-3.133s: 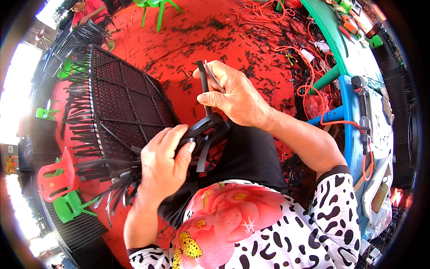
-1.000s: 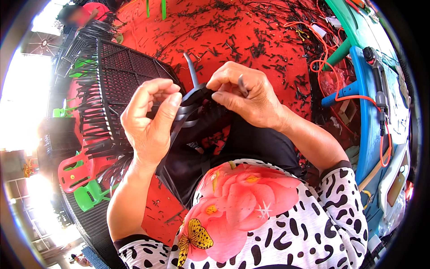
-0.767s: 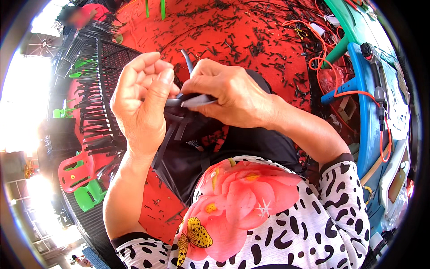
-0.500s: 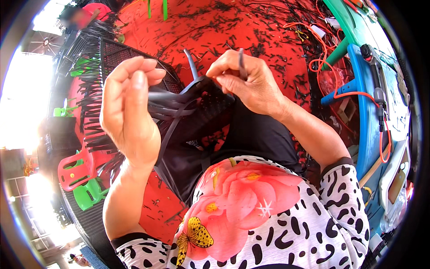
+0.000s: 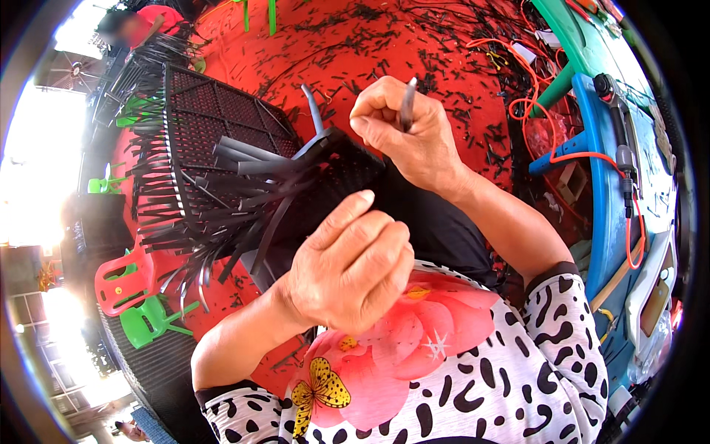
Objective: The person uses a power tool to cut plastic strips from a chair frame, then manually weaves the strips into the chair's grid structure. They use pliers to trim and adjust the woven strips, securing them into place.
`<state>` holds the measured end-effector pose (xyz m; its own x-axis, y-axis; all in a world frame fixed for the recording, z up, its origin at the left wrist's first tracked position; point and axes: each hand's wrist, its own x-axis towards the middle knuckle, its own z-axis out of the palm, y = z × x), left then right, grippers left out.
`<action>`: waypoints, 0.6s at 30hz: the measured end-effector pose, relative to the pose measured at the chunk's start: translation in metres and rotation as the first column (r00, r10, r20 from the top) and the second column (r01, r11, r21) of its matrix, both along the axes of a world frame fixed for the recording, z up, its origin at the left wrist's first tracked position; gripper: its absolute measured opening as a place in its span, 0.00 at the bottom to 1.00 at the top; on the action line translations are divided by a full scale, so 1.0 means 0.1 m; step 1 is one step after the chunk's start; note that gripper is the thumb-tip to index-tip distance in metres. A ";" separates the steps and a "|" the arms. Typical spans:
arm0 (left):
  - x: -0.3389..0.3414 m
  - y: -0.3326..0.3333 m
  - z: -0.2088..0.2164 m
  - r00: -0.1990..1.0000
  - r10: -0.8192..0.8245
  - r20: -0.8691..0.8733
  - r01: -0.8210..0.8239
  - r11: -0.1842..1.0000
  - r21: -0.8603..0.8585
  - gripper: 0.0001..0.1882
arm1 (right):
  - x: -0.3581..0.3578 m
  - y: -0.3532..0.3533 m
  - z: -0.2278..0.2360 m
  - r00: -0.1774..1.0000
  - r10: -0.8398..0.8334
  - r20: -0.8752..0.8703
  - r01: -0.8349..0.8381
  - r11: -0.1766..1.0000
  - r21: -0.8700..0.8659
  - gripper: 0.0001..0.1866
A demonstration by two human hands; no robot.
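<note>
My right hand (image 5: 410, 129) is closed at the upper middle, around a slim grey pointed piece (image 5: 408, 107) sticking up past the fingers; whether it is a tool or a strip end I cannot tell. My left hand (image 5: 351, 266) is curled shut lower down, before my shirt, with its back to view; anything inside it is hidden. Between my hands and to their left lies a dark woven piece (image 5: 344, 166) with many loose flat black strips (image 5: 244, 177) fanning out. A grey-blue strip (image 5: 313, 111) stands up from its far edge.
A black mesh panel in a frame (image 5: 229, 111) extends left. Strip scraps litter the red floor (image 5: 325, 59). At right, a blue table (image 5: 603, 192) carries a power tool with an orange cord (image 5: 532, 96). Small red (image 5: 122, 285) and green chairs (image 5: 148, 322) stand left; another person (image 5: 151, 22) is far left.
My left hand has come down and right from beside the strips, its fingers now curled. The right hand has risen slightly, still gripping the grey piece.
</note>
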<state>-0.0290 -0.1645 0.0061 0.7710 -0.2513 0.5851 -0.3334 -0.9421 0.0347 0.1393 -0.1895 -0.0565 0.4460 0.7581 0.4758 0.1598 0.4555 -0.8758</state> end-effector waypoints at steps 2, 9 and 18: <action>0.01 0.00 0.00 0.999 -0.009 -0.038 0.009 1.000 -0.002 0.10 | -0.06 -0.04 0.06 0.986 -0.022 0.167 0.009 0.997 0.076 0.11; -0.05 -0.07 -0.11 0.986 -0.070 -0.149 0.071 0.997 -0.001 0.09 | -0.14 0.10 0.00 0.962 -0.100 0.256 0.069 0.989 0.128 0.10; 0.05 0.08 -0.27 0.986 -0.046 -0.161 0.045 0.999 -0.010 0.09 | 0.00 0.05 -0.01 0.979 0.127 -0.159 -0.129 0.992 -0.004 0.04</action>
